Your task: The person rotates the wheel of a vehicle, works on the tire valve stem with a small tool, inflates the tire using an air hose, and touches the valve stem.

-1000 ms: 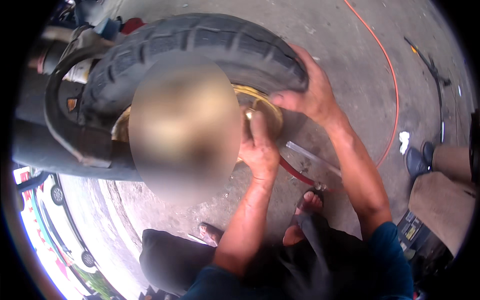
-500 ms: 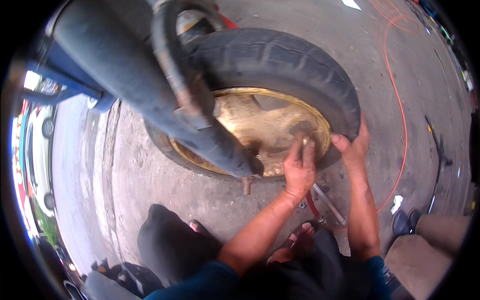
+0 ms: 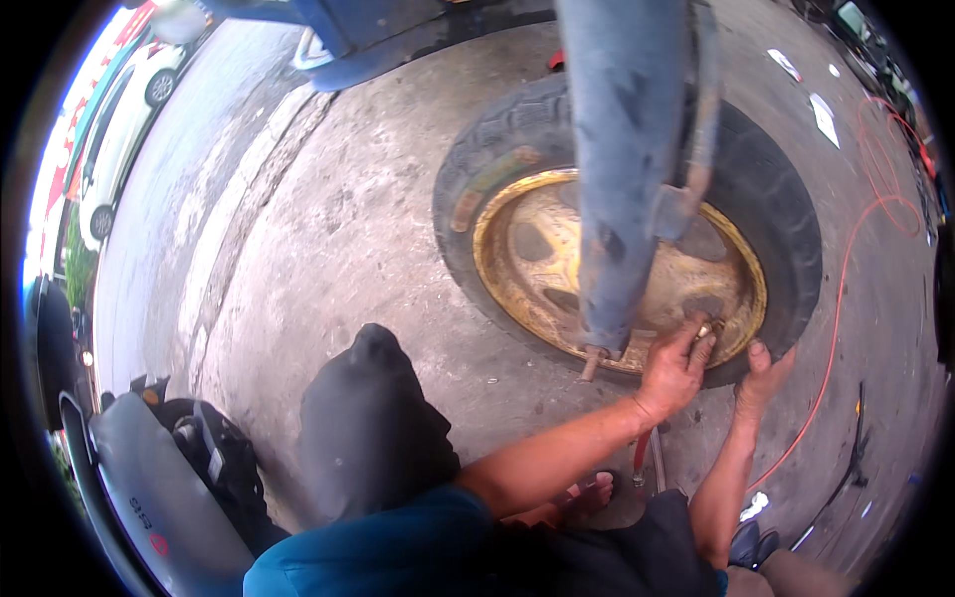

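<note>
A motorcycle wheel stands before me, its black tyre (image 3: 791, 239) around a worn yellow-gold rim (image 3: 494, 284). My left hand (image 3: 672, 373) is at the near right part of the rim, its fingertips pinching a small brass-coloured fitting (image 3: 705, 329). Whether the fitting sits on the valve stem cannot be made out. Close by, my right hand (image 3: 764, 383) lies against the tyre's near right edge, thumb on the sidewall and fingers partly hidden. A blue-grey fork leg (image 3: 619, 169) crosses in front of the wheel, with a rusty axle end (image 3: 592, 363) sticking out at its bottom.
A red hose (image 3: 842, 269) runs along the concrete on the right. Below the wheel are a red strap-like piece (image 3: 641, 456) and a metal bar. A grey motorbike panel (image 3: 164, 488) stands at lower left. A person's shoes (image 3: 753, 545) show at lower right.
My view has swung left, so the wheel and both hands appear farther right. The left hand keeps its pinch at the rim, and the right hand stays against the tyre.
</note>
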### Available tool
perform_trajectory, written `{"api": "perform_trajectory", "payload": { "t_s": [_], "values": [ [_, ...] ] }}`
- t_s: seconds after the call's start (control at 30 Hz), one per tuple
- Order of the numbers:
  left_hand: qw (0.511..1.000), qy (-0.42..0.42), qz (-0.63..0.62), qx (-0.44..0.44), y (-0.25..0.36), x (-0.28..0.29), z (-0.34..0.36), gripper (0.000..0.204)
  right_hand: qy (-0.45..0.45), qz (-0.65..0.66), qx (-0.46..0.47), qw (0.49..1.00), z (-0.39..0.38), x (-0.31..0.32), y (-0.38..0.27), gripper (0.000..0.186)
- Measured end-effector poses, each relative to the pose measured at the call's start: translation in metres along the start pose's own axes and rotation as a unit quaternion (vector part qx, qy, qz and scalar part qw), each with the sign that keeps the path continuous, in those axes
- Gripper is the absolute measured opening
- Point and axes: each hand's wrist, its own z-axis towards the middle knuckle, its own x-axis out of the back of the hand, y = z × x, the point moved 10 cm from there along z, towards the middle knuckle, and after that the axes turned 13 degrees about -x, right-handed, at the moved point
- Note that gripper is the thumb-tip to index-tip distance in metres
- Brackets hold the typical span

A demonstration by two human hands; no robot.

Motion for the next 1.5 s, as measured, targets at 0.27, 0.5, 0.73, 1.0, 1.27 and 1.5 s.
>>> {"api": "perform_trajectory", "payload": {
  "t_s": [0.27,0.5,0.73,1.0,1.27,1.5],
  "values": [
    [1.000,-0.007,0.017,0.019,0.000,0.000,-0.002,0.034,0.007,0.060,-0.012,0.998,-0.001,0.003,0.004,0.079],
    [1.000,-0.010,0.004,0.026,-0.001,-0.003,-0.001,0.034,-0.004,0.039,-0.006,0.999,0.000,0.005,0.002,0.073],
    [1.000,-0.012,0.011,0.015,0.001,0.000,0.000,0.033,0.007,0.038,0.001,0.999,-0.002,-0.002,-0.006,0.070],
    [1.000,-0.008,0.017,0.004,0.000,-0.002,0.000,0.033,0.004,0.027,-0.007,1.000,-0.001,0.000,-0.004,0.070],
    [1.000,-0.013,0.013,0.009,-0.002,-0.004,-0.001,0.033,-0.003,0.031,-0.003,1.000,-0.002,-0.003,-0.010,0.070],
    [1.000,-0.013,0.009,0.011,-0.002,-0.005,-0.001,0.032,-0.006,0.046,-0.016,0.999,0.001,0.001,-0.001,0.068]
  ]
}}
